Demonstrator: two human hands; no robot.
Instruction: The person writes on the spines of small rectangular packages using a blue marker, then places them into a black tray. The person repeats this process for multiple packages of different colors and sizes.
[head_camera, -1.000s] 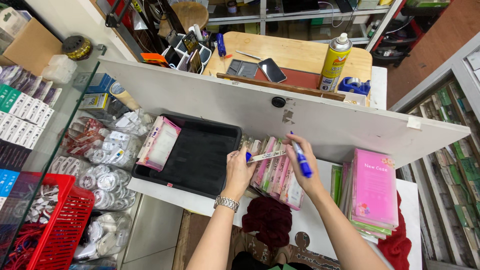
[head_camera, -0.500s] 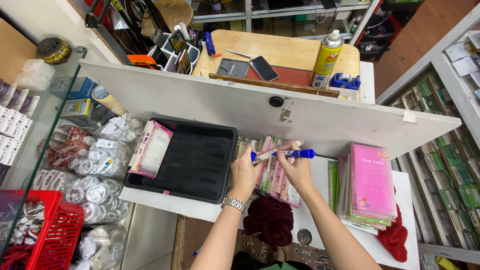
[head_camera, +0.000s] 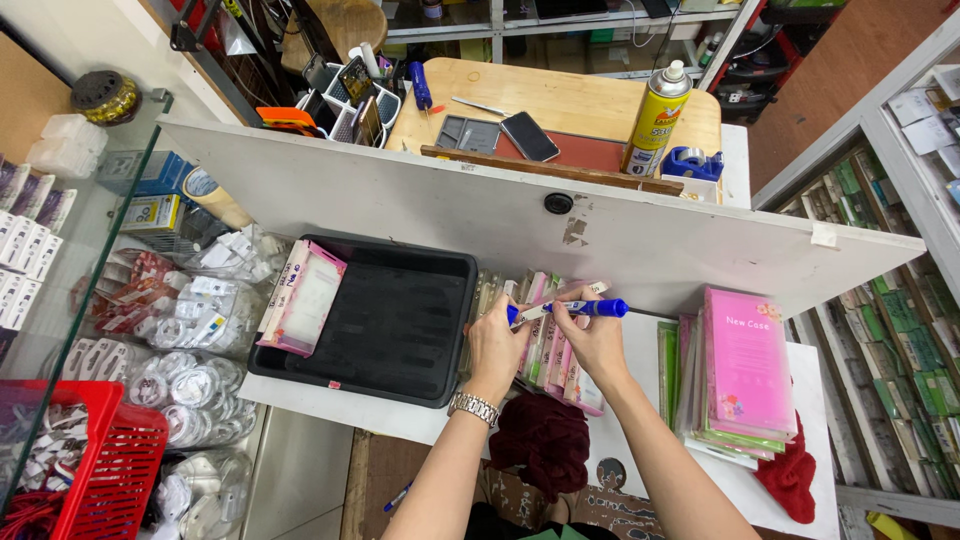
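Note:
My right hand (head_camera: 600, 342) grips a blue marker (head_camera: 590, 308) that lies level, with its tip end pointing left. My left hand (head_camera: 497, 343) meets it at that end, pinching a slim pink-and-white packet (head_camera: 572, 296) against the marker's blue cap end (head_camera: 514, 316). Both hands hover over a row of upright pink packets (head_camera: 548, 362) on the white counter (head_camera: 640, 345), just right of a black tray (head_camera: 400, 322). A metal watch (head_camera: 473, 406) is on my left wrist.
A stack of pink packets (head_camera: 303, 297) leans in the tray's left side. A taller pink stack (head_camera: 748, 372) lies at the right. A white board (head_camera: 480, 215) walls off the back desk with a spray can (head_camera: 655, 118), phone (head_camera: 530, 135) and tape dispenser (head_camera: 690, 162). A red basket (head_camera: 95, 470) sits lower left.
My right hand swung the marker from upright to level and came left to meet my left hand. The two hands are now joined at the marker's end.

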